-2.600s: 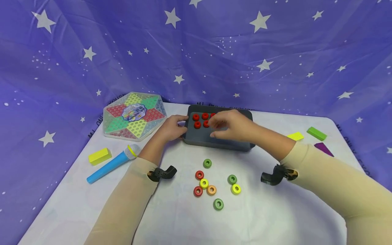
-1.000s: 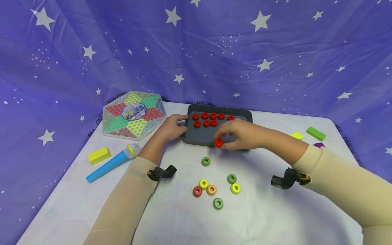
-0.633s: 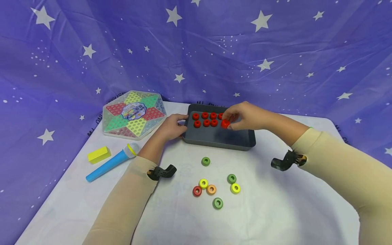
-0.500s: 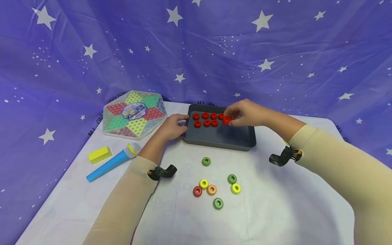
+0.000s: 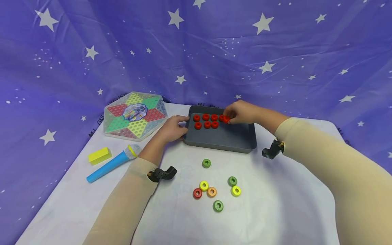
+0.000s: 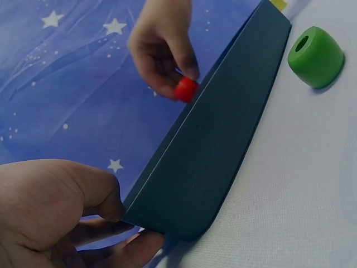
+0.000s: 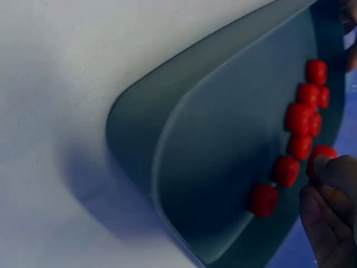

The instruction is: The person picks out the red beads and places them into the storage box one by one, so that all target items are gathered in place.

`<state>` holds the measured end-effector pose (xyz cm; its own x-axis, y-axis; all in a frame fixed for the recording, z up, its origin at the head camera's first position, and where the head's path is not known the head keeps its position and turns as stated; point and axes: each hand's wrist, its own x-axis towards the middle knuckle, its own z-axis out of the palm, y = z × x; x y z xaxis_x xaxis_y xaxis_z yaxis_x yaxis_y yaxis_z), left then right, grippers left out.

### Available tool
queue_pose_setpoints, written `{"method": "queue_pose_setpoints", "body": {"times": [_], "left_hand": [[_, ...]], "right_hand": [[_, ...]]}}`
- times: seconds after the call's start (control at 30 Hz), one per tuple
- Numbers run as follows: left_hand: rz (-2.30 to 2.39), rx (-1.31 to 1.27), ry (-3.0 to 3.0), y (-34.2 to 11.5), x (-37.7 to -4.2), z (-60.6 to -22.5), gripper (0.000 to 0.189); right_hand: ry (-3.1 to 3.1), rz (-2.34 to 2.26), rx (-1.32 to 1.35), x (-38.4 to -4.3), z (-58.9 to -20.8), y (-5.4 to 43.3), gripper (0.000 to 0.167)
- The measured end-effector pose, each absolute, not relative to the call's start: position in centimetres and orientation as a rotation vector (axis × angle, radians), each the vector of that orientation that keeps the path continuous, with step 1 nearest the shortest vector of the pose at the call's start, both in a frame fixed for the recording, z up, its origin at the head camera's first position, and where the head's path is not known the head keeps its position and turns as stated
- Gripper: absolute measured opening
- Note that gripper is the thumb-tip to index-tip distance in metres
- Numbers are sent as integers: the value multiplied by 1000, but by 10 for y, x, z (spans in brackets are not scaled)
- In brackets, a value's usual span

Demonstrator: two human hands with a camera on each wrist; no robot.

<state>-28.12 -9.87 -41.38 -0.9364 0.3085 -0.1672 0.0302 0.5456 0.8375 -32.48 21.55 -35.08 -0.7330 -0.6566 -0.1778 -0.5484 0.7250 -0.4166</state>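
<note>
A dark grey tray (image 5: 214, 141) stands at the back of the table with several red beads (image 5: 198, 125) in rows inside. My left hand (image 5: 174, 129) grips its left end; in the left wrist view the thumb is at the rim and other fingers lie below the corner. Thumb and fingers of my right hand (image 5: 243, 111) pinch a red bead (image 7: 320, 159) over the back part of the tray, close to the rows. In the right wrist view another red bead (image 7: 263, 200) lies in the tray near that hand.
Loose beads lie before the tray: a red bead (image 5: 197, 193), an orange bead (image 5: 212, 192), yellow beads (image 5: 236, 191) and green beads (image 5: 218, 206). At left are a toy microphone (image 5: 111, 165), a yellow block (image 5: 99, 156) and a hexagonal game board (image 5: 134, 115). A starry curtain (image 5: 196, 51) hangs behind.
My right hand has picked up a red bead from the table, carried it over the tray's front edge, and moved it toward the back rows. The left hand has stayed at the tray.
</note>
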Motion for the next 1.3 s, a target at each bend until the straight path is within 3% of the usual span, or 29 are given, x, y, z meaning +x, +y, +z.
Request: {"method": "queue_pose_setpoints", "body": {"times": [0.6,0.87,1.1,1.3], "left_hand": [[1328,270,2505,-97,-280,-414,58],[1332,266,2499,-97,-281,-413,59],[1326,273,2512,-97,-283,-415,59],[1336,261,2491,-97,-282,-414,59]], "right_hand": [[2623,-362,-1054,-328,-380,208,25],[2720,-421,-1054,-322,-361,212,34],[2747,-730,-1008,-282,-332,206,34],[2561,-991,-1134,-229,-337,191,31]]}}
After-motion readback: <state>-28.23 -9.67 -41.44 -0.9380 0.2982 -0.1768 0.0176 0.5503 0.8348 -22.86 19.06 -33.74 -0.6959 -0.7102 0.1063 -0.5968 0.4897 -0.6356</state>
